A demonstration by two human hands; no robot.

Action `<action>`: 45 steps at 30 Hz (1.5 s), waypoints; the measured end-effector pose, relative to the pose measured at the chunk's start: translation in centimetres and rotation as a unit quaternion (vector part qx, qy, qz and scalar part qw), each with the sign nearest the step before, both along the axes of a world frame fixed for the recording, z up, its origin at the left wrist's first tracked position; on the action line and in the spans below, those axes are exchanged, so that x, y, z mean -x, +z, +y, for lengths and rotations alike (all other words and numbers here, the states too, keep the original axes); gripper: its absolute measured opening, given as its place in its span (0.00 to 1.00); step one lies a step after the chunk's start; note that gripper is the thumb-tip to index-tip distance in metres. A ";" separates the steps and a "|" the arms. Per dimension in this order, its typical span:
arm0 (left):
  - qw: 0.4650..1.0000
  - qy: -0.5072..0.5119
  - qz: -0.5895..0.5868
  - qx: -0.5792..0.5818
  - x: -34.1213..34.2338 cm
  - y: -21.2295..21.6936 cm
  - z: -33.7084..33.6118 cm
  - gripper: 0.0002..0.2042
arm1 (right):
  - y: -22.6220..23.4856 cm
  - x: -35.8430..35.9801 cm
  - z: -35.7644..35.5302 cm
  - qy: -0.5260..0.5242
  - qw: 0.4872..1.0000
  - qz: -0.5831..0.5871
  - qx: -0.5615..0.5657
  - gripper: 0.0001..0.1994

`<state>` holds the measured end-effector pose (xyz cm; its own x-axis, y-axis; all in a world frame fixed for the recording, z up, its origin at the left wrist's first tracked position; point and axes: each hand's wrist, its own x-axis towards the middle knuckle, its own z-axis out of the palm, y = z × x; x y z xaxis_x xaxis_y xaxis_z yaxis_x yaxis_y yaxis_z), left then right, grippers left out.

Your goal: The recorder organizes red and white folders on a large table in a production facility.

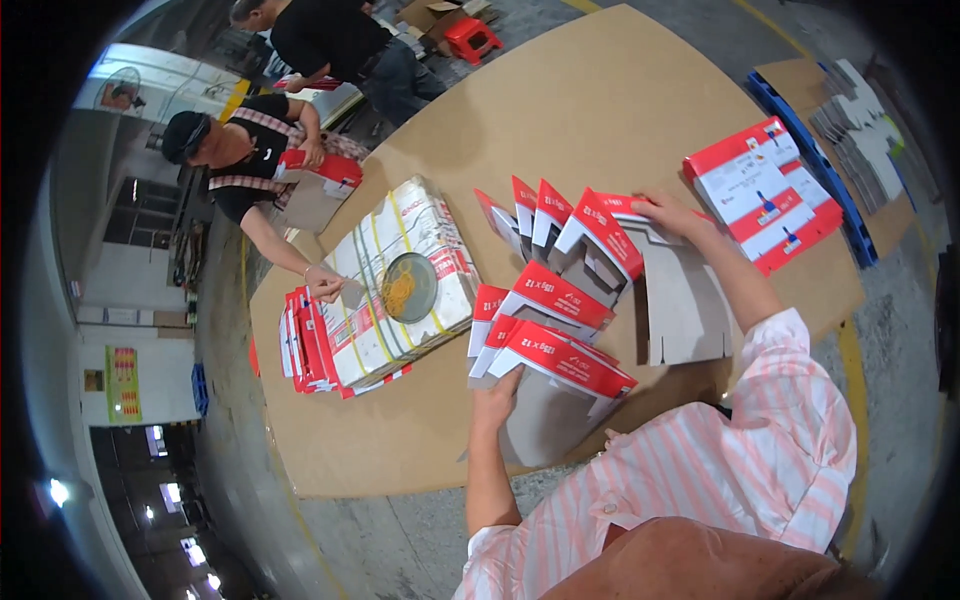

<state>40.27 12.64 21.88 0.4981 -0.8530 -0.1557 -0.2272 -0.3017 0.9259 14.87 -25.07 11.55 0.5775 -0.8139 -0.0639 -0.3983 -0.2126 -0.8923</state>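
My left hand (496, 396) grips the near-left corner of a fanned stack of red-and-white folded cartons (560, 357); its fingertips are partly hidden by the card. At the far side my right hand (668, 213) closes on the upper edge of a carton (685, 300) whose plain grey side faces up. Between the hands several more cartons (600, 235) stand fanned out, red edges upward and grey insides showing. All of them rest on the brown table board.
A flat pile of cartons (765, 195) lies at the table's right. Left of centre, a strapped white bundle (405, 270) bears a dish (422, 290) of yellow rubber bands. Across the table, a co-worker (255, 150) holds a carton and reaches toward the bundle. Another person stands behind.
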 end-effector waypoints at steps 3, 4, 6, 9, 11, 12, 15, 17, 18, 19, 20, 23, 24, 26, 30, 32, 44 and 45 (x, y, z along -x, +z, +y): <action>0.998 0.051 -0.013 0.022 0.0 -0.5 0.8 0.13 | 1.2 -0.4 -0.3 0.035 0.996 0.017 -0.082 0.22; 0.998 0.057 -0.013 0.020 -0.1 -0.5 1.0 0.13 | 1.3 0.1 -0.3 0.004 0.995 -0.001 -0.101 0.19; 0.996 0.082 -0.009 -0.026 -0.3 -0.5 1.4 0.16 | 1.1 1.5 -0.8 -0.013 0.986 -0.085 -0.140 0.18; 0.994 0.112 0.005 -0.011 -0.4 0.8 1.2 0.16 | 3.6 2.2 -0.4 -0.008 0.944 -0.225 -0.243 0.15; 0.991 0.132 0.012 -0.016 -0.8 0.5 1.4 0.17 | 5.4 1.1 0.8 -0.032 0.927 -0.269 -0.258 0.14; 0.991 0.136 -0.006 -0.010 -1.2 0.2 1.3 0.18 | 6.1 0.7 1.2 -0.015 0.921 -0.276 -0.273 0.14; 0.986 0.164 0.000 -0.003 -4.1 -2.9 2.8 0.20 | 5.1 -2.3 1.5 0.102 0.918 -0.257 -0.284 0.13; 0.970 0.233 0.059 -0.024 -6.0 -4.2 3.8 0.22 | 5.2 -6.4 3.0 0.126 0.929 -0.230 -0.260 0.13; 0.963 0.240 0.094 -0.079 -6.7 -4.2 4.1 0.24 | 5.9 -8.7 3.9 0.162 0.950 -0.160 -0.214 0.13; 0.961 0.248 0.094 -0.077 -7.0 -4.5 4.3 0.24 | 6.7 -10.7 4.6 0.197 0.963 -0.091 -0.162 0.13; 0.964 0.245 0.093 -0.052 -7.2 -4.8 4.5 0.24 | 6.6 -12.8 4.9 0.206 0.961 -0.090 -0.162 0.13; 0.965 0.244 0.094 -0.002 -7.5 -6.1 4.7 0.23 | 5.7 -19.2 4.6 0.242 0.940 -0.065 -0.232 0.14; 0.966 0.240 0.096 0.019 -7.4 -6.3 4.6 0.23 | 5.7 -21.0 4.6 0.250 0.934 -0.066 -0.246 0.15; 0.964 0.246 0.096 0.009 -7.1 -6.5 4.7 0.23 | 6.0 -23.8 4.3 0.270 0.937 -0.030 -0.221 0.17; 0.965 0.227 0.133 0.005 -8.3 -7.8 5.7 0.23 | 5.0 -29.1 5.5 0.308 0.942 -0.050 -0.121 0.18; 0.960 0.236 0.149 -0.010 -8.3 -8.0 5.8 0.23 | 5.0 -30.7 5.3 0.329 0.930 -0.016 -0.161 0.19; 0.971 0.211 0.113 -0.019 -7.0 -6.5 5.6 0.21 | 4.3 -34.9 6.4 0.415 0.891 0.031 -0.180 0.33; 0.976 0.193 0.103 -0.009 -7.0 -5.9 5.2 0.22 | 5.2 -34.6 6.7 0.410 0.895 0.048 -0.171 0.36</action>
<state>47.26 17.80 15.95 0.7386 -0.6038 -0.2997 0.0977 -0.3440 0.9339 49.46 -18.34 16.77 0.9500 -0.0421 -0.3095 -0.3117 -0.1893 -0.9311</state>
